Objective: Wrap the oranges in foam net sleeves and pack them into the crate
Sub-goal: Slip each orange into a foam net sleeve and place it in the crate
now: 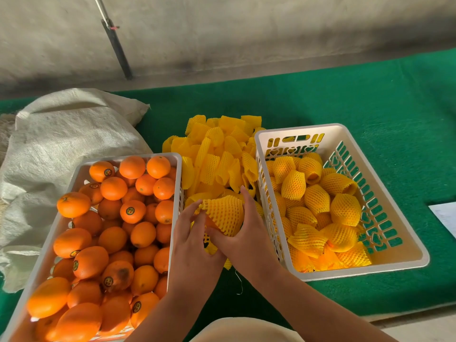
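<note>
Between the two crates both my hands work on one orange in a yellow foam net sleeve (225,213). My right hand (243,233) cups it from the right and below. My left hand (191,233) pinches the sleeve's left end with its fingertips; a bit of orange peel shows beneath the net. The white crate on the left (179,169) is heaped with bare oranges (113,233). The white crate on the right (345,134) holds several wrapped oranges (318,201). A pile of loose yellow sleeves (217,154) lies behind my hands.
Everything sits on a green felt-covered table (370,95). A white woven sack (61,139) lies at the back left, beside the orange crate. A sheet of paper (446,215) pokes in at the right edge. A dark pole (116,43) leans against the grey wall.
</note>
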`<state>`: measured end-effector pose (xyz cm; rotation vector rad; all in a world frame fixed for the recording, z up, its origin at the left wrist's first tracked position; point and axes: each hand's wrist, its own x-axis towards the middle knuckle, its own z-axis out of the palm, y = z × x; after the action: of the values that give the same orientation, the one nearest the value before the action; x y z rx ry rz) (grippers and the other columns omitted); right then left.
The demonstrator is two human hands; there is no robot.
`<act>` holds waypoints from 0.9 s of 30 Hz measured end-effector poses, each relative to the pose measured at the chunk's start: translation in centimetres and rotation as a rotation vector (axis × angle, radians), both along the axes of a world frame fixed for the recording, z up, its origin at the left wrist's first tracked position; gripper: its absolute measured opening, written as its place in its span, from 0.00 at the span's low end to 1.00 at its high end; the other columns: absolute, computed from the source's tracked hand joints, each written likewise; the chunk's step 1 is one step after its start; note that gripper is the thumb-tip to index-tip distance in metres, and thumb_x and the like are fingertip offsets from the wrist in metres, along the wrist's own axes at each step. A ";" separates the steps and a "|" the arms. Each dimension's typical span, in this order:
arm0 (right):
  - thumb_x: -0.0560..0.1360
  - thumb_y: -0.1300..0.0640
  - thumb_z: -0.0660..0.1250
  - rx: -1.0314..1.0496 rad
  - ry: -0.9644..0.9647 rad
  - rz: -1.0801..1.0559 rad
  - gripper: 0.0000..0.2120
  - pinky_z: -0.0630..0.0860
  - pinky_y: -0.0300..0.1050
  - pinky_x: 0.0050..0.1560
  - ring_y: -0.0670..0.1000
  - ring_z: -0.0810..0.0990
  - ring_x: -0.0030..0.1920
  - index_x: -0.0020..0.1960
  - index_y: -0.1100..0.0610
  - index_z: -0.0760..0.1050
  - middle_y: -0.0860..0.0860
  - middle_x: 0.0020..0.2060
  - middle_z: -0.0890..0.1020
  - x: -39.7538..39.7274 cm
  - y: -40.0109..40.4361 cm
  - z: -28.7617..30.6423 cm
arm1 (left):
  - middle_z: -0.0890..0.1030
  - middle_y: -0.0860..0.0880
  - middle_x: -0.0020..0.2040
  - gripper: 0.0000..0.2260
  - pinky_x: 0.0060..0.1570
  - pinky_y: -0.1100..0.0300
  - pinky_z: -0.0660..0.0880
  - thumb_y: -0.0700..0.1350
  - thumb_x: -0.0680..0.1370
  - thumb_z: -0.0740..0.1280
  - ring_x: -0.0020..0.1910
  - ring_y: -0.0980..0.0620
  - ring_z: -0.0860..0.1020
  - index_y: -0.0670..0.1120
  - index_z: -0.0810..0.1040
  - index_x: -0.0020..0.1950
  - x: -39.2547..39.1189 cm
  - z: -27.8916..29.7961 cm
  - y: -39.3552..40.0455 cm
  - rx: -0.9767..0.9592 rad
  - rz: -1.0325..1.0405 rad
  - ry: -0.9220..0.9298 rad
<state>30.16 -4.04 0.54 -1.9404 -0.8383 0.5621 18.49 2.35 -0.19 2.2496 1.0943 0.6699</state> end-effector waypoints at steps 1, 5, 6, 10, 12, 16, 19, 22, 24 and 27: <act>0.66 0.25 0.73 -0.003 -0.003 -0.004 0.53 0.71 0.42 0.66 0.48 0.66 0.76 0.79 0.30 0.41 0.39 0.78 0.60 0.1 0.0 -0.1 | 0.59 0.61 0.77 0.36 0.66 0.61 0.66 0.54 0.74 0.78 0.77 0.57 0.59 0.54 0.63 0.77 0.0 0.0 -0.1 -0.011 0.001 -0.002; 0.67 0.26 0.73 -0.010 -0.008 -0.010 0.53 0.70 0.42 0.66 0.48 0.66 0.76 0.79 0.30 0.41 0.38 0.78 0.60 0.3 0.0 -0.3 | 0.59 0.61 0.78 0.36 0.68 0.60 0.65 0.53 0.75 0.77 0.77 0.60 0.56 0.51 0.65 0.79 0.3 0.3 -0.5 -0.052 0.011 0.014; 0.67 0.26 0.73 -0.006 -0.008 -0.011 0.53 0.70 0.41 0.65 0.47 0.66 0.75 0.79 0.30 0.42 0.38 0.78 0.60 0.4 0.0 -0.4 | 0.59 0.62 0.78 0.35 0.68 0.58 0.66 0.53 0.75 0.77 0.77 0.58 0.57 0.50 0.67 0.78 0.4 0.4 -0.5 -0.057 0.012 0.016; 0.68 0.27 0.73 0.015 -0.013 -0.017 0.53 0.67 0.41 0.66 0.40 0.60 0.72 0.79 0.30 0.42 0.37 0.79 0.58 1.2 -0.1 -0.3 | 0.64 0.60 0.77 0.22 0.63 0.52 0.79 0.44 0.78 0.75 0.74 0.59 0.66 0.52 0.76 0.71 -0.2 0.6 -0.6 -0.049 -0.001 -0.090; 0.69 0.30 0.75 0.014 -0.025 -0.016 0.53 0.67 0.45 0.69 0.41 0.60 0.73 0.81 0.32 0.43 0.37 0.79 0.57 1.9 -0.4 -0.2 | 0.66 0.61 0.75 0.21 0.54 0.59 0.81 0.36 0.76 0.73 0.72 0.58 0.69 0.58 0.79 0.64 -0.9 0.8 -0.3 -0.035 -0.005 -0.177; 0.69 0.32 0.76 -0.014 -0.066 0.005 0.54 0.69 0.52 0.72 0.45 0.61 0.75 0.81 0.34 0.42 0.39 0.80 0.57 3.1 -1.0 0.1 | 0.73 0.64 0.68 0.14 0.45 0.69 0.79 0.43 0.79 0.69 0.66 0.62 0.74 0.63 0.78 0.56 -1.6 1.7 1.2 -0.124 0.069 -0.295; 0.69 0.32 0.76 0.000 -0.094 0.053 0.55 0.67 0.48 0.71 0.40 0.58 0.72 0.81 0.33 0.41 0.34 0.78 0.56 3.3 -1.4 0.3 | 0.79 0.52 0.66 0.11 0.45 0.60 0.82 0.51 0.80 0.72 0.58 0.55 0.81 0.58 0.77 0.61 -1.0 2.3 3.0 -0.618 0.108 -0.381; 0.68 0.31 0.76 0.012 -0.139 0.121 0.56 0.64 0.45 0.68 0.38 0.59 0.71 0.81 0.31 0.39 0.18 0.69 0.48 2.7 -1.7 0.5 | 0.79 0.43 0.69 0.32 0.52 0.46 0.82 0.63 0.70 0.74 0.64 0.44 0.79 0.45 0.77 0.67 0.1 3.3 4.4 -1.271 0.089 -0.492; 0.67 0.29 0.75 0.017 -0.162 0.161 0.56 0.63 0.41 0.64 0.34 0.61 0.68 0.80 0.29 0.39 0.15 0.67 0.46 2.1 -1.9 0.6 | 0.78 0.41 0.71 0.29 0.56 0.42 0.79 0.63 0.74 0.65 0.66 0.39 0.79 0.45 0.76 0.69 0.4 3.7 5.1 -1.531 0.104 -0.508; 0.65 0.27 0.74 0.023 -0.189 0.217 0.58 0.61 0.37 0.59 0.30 0.61 0.67 0.80 0.30 0.39 0.21 0.69 0.52 1.5 -2.1 0.5 | 0.78 0.52 0.72 0.27 0.60 0.55 0.80 0.64 0.81 0.61 0.70 0.50 0.78 0.51 0.70 0.76 0.1 3.7 5.1 -1.711 0.105 -0.558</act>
<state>31.63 -6.11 1.08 -1.9147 -1.1795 0.4981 18.55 7.41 3.54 0.4942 0.8541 0.1402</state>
